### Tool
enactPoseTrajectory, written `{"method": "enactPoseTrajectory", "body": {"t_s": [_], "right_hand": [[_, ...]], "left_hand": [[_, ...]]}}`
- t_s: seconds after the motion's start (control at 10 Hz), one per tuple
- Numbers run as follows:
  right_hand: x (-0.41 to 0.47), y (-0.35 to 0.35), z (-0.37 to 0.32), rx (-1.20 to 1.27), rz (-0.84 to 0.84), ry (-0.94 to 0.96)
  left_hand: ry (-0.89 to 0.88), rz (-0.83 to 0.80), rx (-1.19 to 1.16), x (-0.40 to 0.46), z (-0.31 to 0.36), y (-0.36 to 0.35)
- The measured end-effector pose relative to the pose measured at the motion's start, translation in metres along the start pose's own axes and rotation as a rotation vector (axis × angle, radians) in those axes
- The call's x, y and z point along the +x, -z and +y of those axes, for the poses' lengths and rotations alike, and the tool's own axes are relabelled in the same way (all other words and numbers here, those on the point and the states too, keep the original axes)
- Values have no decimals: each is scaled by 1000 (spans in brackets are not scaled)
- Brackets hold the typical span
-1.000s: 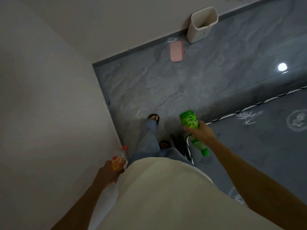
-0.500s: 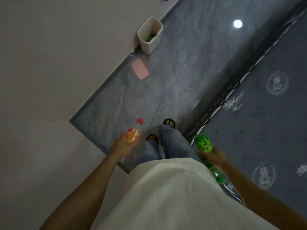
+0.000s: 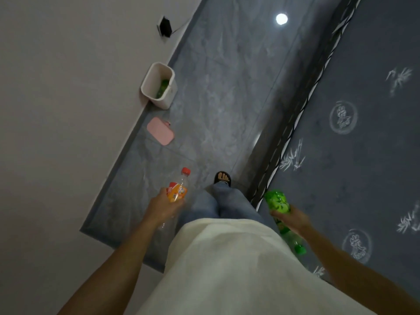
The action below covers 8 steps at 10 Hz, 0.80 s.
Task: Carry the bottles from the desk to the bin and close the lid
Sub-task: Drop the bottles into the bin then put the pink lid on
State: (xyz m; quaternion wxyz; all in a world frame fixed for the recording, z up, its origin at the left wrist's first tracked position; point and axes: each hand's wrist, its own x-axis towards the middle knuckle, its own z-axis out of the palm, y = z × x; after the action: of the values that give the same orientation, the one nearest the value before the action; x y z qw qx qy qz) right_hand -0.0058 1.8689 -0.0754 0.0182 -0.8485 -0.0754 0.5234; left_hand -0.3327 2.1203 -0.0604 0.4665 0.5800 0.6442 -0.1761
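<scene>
My left hand (image 3: 162, 206) grips a clear bottle with an orange label and red cap (image 3: 178, 188), cap pointing ahead. In my right hand (image 3: 293, 220) is a green bottle (image 3: 278, 204), held upside down with its green cap low by my hip. The white bin (image 3: 159, 86) stands open against the wall ahead on the left, with a green bottle (image 3: 163, 87) lying inside. Its pink lid (image 3: 161, 131) lies flat on the floor just in front of the bin.
A grey tiled floor (image 3: 227, 92) runs ahead along the white wall (image 3: 68, 110) on my left. A dark patterned rug (image 3: 363, 133) covers the right side. A black plug (image 3: 164, 27) sits in the wall beyond the bin. My sandalled foot (image 3: 222, 178) is forward.
The bin and lid have come nearer and shifted toward the left-centre of view as I walk along the wall. Both bottles stay gripped; the plug has come into view.
</scene>
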Motion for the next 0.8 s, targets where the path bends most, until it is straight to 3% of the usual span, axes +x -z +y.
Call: {"method": "enactPoseTrajectory", "body": {"t_s": [0.4,0.6,0.8], "right_hand": [[84,96,-263,-107,41,221],[115,131,-336,-152,14,224],[141,170,-367,-235,20,161]], "left_hand": [[233,-60,-48,65,17,30],[260,-110,-107,111,90,80],[133,-11,-221,180,184,138]]}}
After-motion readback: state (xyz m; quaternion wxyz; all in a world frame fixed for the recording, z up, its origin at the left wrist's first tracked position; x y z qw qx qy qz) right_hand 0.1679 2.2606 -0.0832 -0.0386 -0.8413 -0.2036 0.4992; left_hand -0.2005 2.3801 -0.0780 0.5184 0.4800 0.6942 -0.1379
